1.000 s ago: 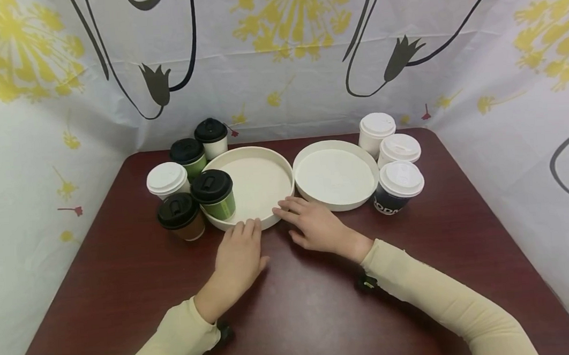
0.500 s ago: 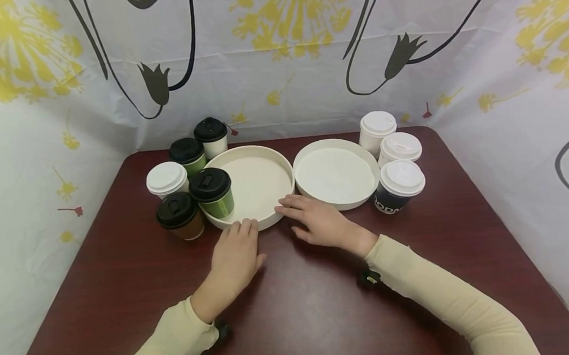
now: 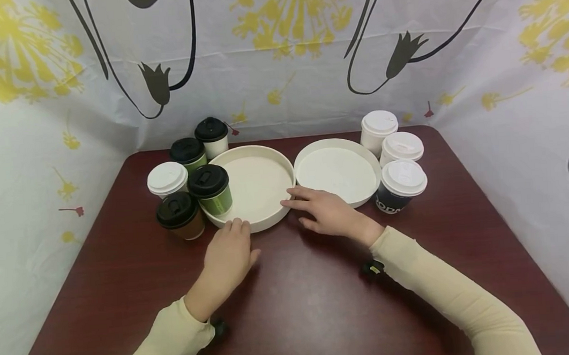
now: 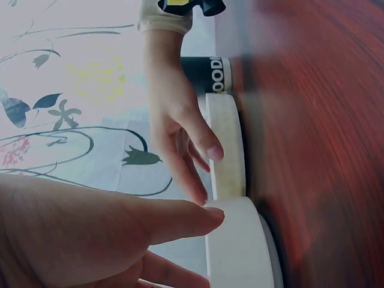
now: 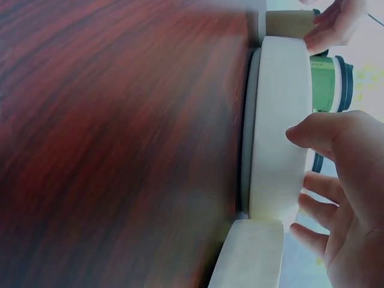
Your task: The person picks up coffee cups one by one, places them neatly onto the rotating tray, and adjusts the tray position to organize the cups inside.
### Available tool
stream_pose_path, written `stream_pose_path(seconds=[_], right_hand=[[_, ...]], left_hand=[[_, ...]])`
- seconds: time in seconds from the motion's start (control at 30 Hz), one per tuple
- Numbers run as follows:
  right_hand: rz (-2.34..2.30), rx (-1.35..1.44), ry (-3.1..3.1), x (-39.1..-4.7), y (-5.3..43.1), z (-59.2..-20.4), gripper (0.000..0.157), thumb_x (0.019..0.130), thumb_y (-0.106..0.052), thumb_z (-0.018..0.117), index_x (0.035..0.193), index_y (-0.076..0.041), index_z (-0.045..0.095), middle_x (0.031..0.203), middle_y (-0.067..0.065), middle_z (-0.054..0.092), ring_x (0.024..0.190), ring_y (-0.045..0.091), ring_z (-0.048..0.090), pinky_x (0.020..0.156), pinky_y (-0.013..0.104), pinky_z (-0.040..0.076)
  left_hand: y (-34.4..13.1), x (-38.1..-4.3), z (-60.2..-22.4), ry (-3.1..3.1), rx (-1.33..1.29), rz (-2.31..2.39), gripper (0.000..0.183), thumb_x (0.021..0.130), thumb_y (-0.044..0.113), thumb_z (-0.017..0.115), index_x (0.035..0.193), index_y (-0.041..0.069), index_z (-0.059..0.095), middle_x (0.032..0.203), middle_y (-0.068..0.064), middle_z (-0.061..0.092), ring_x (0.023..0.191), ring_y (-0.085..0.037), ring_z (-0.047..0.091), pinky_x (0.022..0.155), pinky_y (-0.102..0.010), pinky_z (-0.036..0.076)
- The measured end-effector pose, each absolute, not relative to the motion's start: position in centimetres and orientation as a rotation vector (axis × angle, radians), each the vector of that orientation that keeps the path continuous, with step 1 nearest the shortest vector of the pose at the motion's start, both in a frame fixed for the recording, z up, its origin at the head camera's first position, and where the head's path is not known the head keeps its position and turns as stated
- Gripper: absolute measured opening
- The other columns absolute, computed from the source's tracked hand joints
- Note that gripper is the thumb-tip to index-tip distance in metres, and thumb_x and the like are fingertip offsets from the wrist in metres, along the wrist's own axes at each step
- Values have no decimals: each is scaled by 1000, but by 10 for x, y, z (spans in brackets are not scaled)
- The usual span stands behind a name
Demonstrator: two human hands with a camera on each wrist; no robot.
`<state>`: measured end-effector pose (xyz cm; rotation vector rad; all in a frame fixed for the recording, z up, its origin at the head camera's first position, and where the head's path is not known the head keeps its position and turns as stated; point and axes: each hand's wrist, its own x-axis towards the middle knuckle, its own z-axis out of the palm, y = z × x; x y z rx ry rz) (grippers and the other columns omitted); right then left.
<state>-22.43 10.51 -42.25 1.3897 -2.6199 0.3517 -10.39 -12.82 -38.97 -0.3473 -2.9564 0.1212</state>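
Two pale round trays sit side by side in the head view. The left tray (image 3: 263,186) is larger and carries a paper cup with a green sleeve and black lid (image 3: 210,188) at its left front. At that tray's front rim are the fingertips of my left hand (image 3: 227,255), the thumb pointing away from the other fingers. My right hand (image 3: 328,211) has its fingers stretched over the tray's right front rim; the right wrist view shows its thumb (image 5: 306,133) by the outer wall. Just right of it stands the smaller tray (image 3: 337,172).
Left of the trays stand a brown cup (image 3: 185,224), a white-lidded cup (image 3: 167,178), a second green cup (image 3: 188,152) and a black-lidded white cup (image 3: 212,136). At the right are two white cups (image 3: 378,129) and a dark lettered cup (image 3: 395,196). Patterned cloth (image 3: 281,108) hangs behind.
My left hand has shifted slightly left along the front rim. My right hand has moved a little right and away from me. The green cup on the tray sits slightly farther back and left.
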Motion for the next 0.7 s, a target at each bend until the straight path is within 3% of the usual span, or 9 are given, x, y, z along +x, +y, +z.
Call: stream_pose_path(seconds=[0.17,0.4,0.7], right_hand=[[338,1429,-2595,-224,104,-421,54,85,-23,63,137,-25,50,142,8,50,134,22,45,109,41,39],[263,1428,-2588,-214,97,-419,56,84,-26,64,138,-25,48,140,9,51,135,25,45,110,41,38],[172,1368,-2548,-200,88,-422,60,81,-27,67,139,-23,48,138,12,53,132,31,47,109,46,39]], left_hand=[[-135,-105,-388,-2971,-317,111,48,75,40,75,97,1,58,84,-9,53,85,-25,56,67,-35,49],[-138,-104,-386,-2982,-284,107,51,74,42,75,97,-2,59,86,-11,54,88,-27,57,68,-35,50],[-127,-102,-390,-2955,-380,175,64,76,48,72,117,0,59,96,-11,59,93,-25,60,73,-38,52]])
